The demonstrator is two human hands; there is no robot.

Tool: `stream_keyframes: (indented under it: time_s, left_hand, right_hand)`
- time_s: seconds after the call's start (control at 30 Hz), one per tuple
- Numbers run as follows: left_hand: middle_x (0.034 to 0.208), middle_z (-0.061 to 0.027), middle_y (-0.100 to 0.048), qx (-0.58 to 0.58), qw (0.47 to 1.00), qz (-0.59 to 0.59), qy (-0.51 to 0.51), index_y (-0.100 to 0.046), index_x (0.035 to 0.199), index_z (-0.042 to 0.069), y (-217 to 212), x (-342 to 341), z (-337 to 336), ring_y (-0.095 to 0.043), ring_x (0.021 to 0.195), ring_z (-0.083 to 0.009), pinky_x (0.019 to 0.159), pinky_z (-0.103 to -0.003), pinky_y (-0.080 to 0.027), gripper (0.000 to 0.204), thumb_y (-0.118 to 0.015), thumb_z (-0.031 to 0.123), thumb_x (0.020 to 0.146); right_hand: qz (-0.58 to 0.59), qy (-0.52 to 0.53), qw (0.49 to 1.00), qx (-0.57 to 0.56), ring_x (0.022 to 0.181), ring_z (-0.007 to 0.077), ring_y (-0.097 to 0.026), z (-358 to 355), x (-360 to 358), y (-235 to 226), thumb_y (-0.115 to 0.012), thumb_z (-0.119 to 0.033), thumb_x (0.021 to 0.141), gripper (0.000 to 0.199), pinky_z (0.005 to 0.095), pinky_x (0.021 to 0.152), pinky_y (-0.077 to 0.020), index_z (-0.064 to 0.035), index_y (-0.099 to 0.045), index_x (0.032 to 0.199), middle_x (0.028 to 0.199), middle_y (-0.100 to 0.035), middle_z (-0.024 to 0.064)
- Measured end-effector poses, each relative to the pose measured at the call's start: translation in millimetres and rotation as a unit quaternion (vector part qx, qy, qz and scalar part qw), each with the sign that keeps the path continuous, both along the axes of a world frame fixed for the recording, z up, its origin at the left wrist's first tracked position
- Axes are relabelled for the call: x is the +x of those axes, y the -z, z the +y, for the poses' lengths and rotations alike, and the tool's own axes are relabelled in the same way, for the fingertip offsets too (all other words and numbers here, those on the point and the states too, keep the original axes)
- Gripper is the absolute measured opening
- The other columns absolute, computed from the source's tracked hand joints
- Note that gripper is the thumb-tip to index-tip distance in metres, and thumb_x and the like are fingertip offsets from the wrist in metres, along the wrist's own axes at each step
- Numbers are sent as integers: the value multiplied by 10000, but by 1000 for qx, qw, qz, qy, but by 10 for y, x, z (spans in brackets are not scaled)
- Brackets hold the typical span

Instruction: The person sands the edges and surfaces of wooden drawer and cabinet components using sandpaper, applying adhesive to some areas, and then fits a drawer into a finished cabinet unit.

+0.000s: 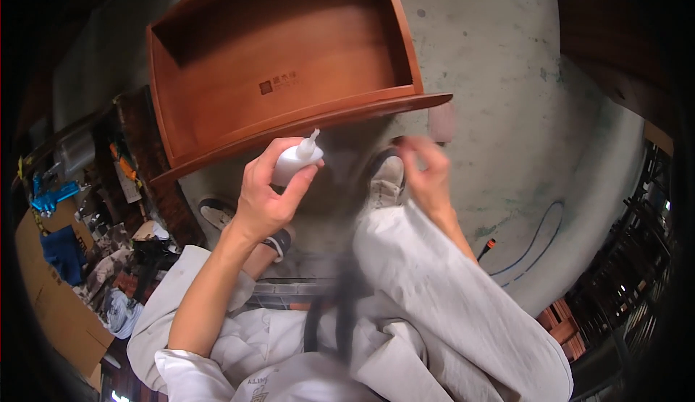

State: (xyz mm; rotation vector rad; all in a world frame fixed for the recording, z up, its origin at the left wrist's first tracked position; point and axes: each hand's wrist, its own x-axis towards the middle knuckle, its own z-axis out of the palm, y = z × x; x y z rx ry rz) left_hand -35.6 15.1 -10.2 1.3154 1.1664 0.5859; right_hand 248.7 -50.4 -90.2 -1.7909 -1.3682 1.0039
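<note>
Grips a white nozzle bottle (293, 169) in left fingers (264, 159), closed round its body. Curls right fingers (428, 157), blurred; cannot tell whether holding anything. Ahead of both, a brown wooden drawer (217, 109); beneath, grey concrete floor (492, 170); left of left fingers, piled clutter (108, 264).

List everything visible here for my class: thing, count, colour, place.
Drawer: 1, reddish-brown, upper centre
Bottle: 1, white, in left hand
Floor: 1, grey, centre and right
Block: 1, pinkish, floor by drawer's right end
Cord: 1, blue, right floor
Rod: 1, dark, orange end, right floor
Clamp-like thing: 1, bright blue, far left
Cloth-like thing: 1, dark blue, left
Cardboard: unclear count, tan, lower left
Other clutter: uncountable, mixed, left
Shoes: 2, pale, dark-toed, centre
Trousers: 1 pair, pale, lower centre
Shirt: 1, white, bottom
Left hand: 1, bare, around bottle
Right hand: 1, bare, blurred, centre
</note>
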Motion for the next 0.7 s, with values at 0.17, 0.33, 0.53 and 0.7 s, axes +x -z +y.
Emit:
stream_keyframes:
  time_s: [0.17,0.33,0.53,0.7]
  left_hand:
    - [1116,-112,-765,68,994,53,60,-732,1164,40,279,33,-164,-738,1023,-226,922,-317,-554,273,-715,0,894]
    - [1115,-122,-767,-12,994,90,56,-731,1212,54,522,-29,-317,-742,995,-227,904,-310,-556,302,-707,54,911]
    - [1168,-132,-747,-63,991,112,33,-722,1248,94,607,-136,-341,-723,1055,-259,931,-314,-545,333,-695,93,917]
    - [1170,-129,-743,-26,994,99,32,-723,1225,86,725,-148,-373,-713,1065,-278,945,-326,-545,312,-690,79,915]
  right_hand:
    - [-175,228,954,-84,1003,249,-652,54,752,467,-788,-392,910,496,379,908,-533,-13,-663,1205,1151,-663,138]
    - [-371,146,908,-128,1083,305,-602,131,832,940,-893,-491,732,674,457,989,-493,-42,-613,1150,1318,-511,175]
    - [97,225,964,-104,836,123,-654,179,704,255,-796,-235,929,338,270,749,-540,-16,-638,1133,975,-706,62]
    - [312,199,922,-111,823,168,-714,222,250,-734,-749,-206,967,299,298,703,-600,9,-661,1155,959,-725,85]
